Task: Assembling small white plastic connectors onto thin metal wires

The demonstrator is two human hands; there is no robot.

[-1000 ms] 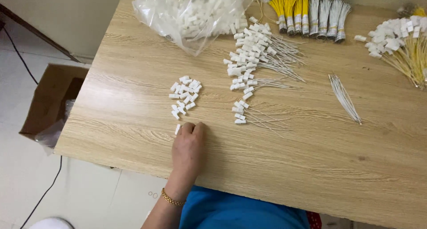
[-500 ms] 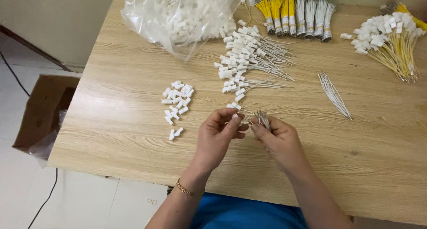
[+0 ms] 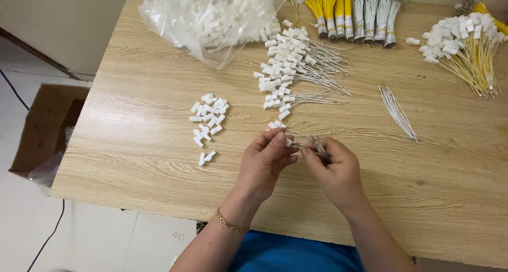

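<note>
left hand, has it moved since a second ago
Yes. The left hand was flat on the table just below the small pile of white connectors; now it is raised to that pile's right, meeting the right hand.

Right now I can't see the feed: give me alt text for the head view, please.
Two bare hands meet over a wooden table: the left hand pinches a small white connector, the right hand holds thin white wires. Loose white connectors lie left of the hands; beyond are finished wired pieces, a clear bag of connectors and yellow wire bundles.

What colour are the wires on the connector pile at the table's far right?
Yellow: the pile of yellow wires with white plastic connectors, clearest in the head view.
</note>
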